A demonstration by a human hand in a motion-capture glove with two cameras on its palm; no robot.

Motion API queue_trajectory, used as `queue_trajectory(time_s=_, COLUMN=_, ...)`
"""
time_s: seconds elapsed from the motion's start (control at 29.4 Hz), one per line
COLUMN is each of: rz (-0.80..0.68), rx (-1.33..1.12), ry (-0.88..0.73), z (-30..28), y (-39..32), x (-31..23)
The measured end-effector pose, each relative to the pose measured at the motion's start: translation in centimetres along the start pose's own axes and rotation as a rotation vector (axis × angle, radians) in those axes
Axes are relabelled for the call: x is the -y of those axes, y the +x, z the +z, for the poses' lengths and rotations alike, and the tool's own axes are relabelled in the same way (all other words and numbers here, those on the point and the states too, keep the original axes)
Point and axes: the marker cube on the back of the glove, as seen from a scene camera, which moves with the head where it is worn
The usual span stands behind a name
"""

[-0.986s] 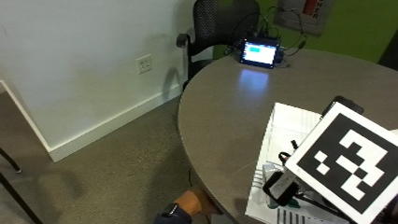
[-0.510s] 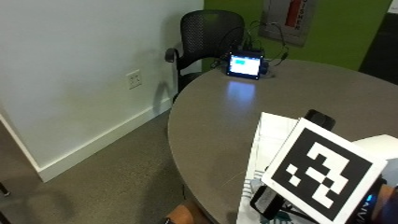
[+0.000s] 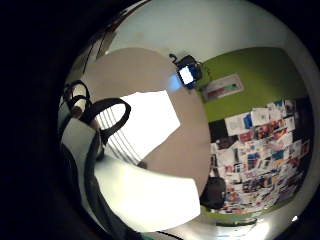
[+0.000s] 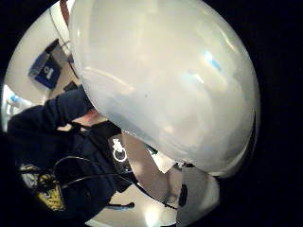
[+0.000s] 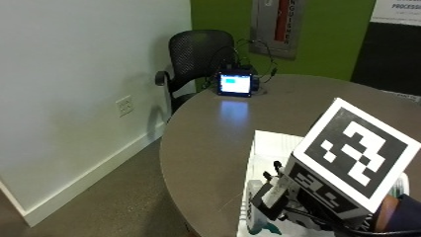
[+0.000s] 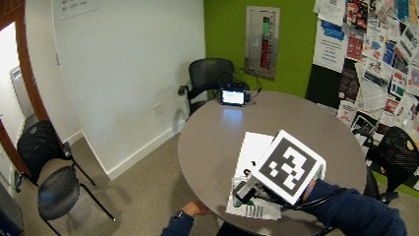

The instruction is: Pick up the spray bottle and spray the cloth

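**Right hand low over the cloth, bottle close against the palm**

Right hand (image 5: 388, 217) sits at the near edge of the table (image 5: 204, 133) in the outside view, mostly hidden behind the rig it carries, so I cannot tell whether its fingers are curled or straight. Just below it a pale bottle (image 5: 258, 217) with a teal base shows above the cloth (image 5: 273, 148), a white striped sheet that runs from the near edge toward the middle of the tabletop. A small screen (image 5: 234, 83) stands at the far edge, with a chair (image 5: 197, 54) behind it.

From the wide outside view, the hand (image 6: 314, 189) is again mostly covered; the bare hand (image 6: 193, 210) rests at the near edge, apart from the cloth (image 6: 252, 147).

Through the little-finger palm view, the cloth (image 3: 145, 120) lies spread on the table (image 3: 140, 70), well lit, beneath the palm.

Across the thumb-side palm view, a translucent rounded body, probably the bottle (image 4: 161, 80), fills most of the frame, so it is close to the palm; held or not is unclear.

Judging by this, the step is either the end of the pick-up or the start of spraying. Next the nozzle must face the cloth and a finger must find the trigger.
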Motion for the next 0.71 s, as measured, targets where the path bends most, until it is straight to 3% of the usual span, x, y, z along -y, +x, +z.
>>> queue_trajectory(time_s=0.44, rz=0.116, rx=0.501, ry=-0.055, z=0.5, y=-0.2, x=1.1)
queue_trajectory(time_s=0.71, rz=0.114, rx=0.814, ry=-0.076, z=0.4, y=-0.8, x=1.7)
